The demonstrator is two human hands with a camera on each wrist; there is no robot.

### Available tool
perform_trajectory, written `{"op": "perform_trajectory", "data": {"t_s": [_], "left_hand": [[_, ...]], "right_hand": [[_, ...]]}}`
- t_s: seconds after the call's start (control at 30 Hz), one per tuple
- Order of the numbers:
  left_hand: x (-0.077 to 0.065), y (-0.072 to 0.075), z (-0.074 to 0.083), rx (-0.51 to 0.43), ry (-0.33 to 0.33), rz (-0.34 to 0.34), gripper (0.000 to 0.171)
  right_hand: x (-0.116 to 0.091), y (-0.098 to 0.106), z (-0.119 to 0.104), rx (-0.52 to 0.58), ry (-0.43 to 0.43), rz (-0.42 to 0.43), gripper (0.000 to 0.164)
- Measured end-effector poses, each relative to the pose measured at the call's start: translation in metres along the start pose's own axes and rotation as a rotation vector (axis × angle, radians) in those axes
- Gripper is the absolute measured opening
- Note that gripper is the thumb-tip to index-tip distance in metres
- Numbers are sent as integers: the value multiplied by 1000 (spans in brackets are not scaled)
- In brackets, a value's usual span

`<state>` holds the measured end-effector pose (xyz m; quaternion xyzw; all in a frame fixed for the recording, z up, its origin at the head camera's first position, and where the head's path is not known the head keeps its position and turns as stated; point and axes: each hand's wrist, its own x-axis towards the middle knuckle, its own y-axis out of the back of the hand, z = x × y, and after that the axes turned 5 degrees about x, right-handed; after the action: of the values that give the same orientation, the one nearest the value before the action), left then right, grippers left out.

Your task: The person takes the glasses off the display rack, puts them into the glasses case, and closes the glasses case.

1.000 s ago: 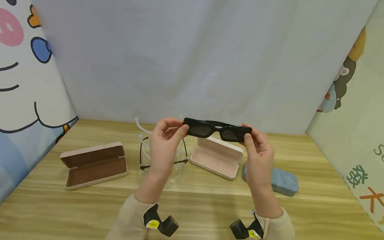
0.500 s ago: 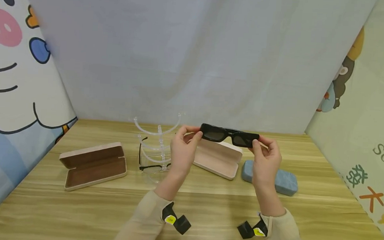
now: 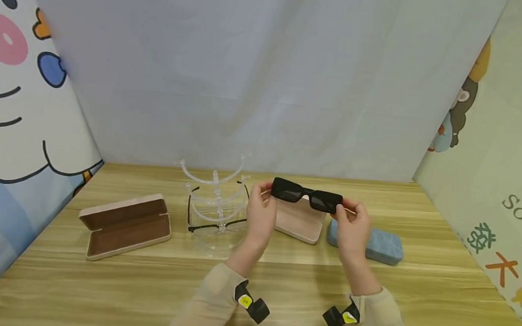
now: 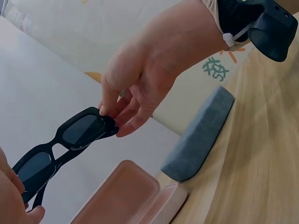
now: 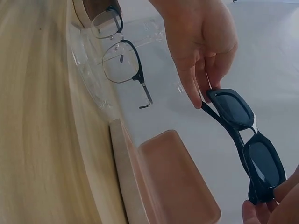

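A pair of black sunglasses [image 3: 289,190] with narrow rectangular lenses is held up between both hands, tilted slightly down to the right in the head view. The left hand [image 3: 261,217] pinches one end between thumb and fingers. At the other end, the right hand [image 3: 352,227] pinches the frame the same way. The sunglasses' arms appear folded behind the lenses, as the right wrist view shows. Behind and below them lies an open case with a pale pink lining [image 3: 299,224], partly hidden by the sunglasses and left hand.
A clear tiered display stand [image 3: 217,180] stands left of the hands, bearing dark-framed eyeglasses [image 3: 204,229] low down. An open brown-lined case [image 3: 130,235] lies further left. A closed blue case [image 3: 385,247] sits partly behind the right hand. Grey cloth [image 3: 265,84] hangs behind the wooden table.
The sunglasses and both hands first moved right, the left hand coming away from in front of the stand. Since then the sunglasses have lowered and shifted slightly left, in front of the pink-lined case.
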<state>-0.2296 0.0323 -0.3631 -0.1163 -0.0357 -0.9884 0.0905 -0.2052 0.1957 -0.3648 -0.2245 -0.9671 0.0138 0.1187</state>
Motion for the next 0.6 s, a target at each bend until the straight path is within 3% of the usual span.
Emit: {"op": "perform_trajectory", "data": {"t_s": [0.13, 0.23, 0.37, 0.47, 0.6], "left_hand": [[-2, -6, -9, 4, 33, -12, 35], [-4, -11, -16, -5, 17, -23, 43], [-9, -14, -24, 87, 1, -14, 55], [-9, -14, -29, 184, 42, -25, 60], [-7, -14, -36, 227, 96, -68, 65]], "right_hand": [[-1, 0, 5, -98, -49, -17, 23], [-1, -1, 10, -151, -71, -25, 26], [-2, -3, 18, -181, -106, -50, 30], [-3, -4, 23, -189, -118, -70, 33], [-6, -7, 29, -256, -115, -106, 35]]}}
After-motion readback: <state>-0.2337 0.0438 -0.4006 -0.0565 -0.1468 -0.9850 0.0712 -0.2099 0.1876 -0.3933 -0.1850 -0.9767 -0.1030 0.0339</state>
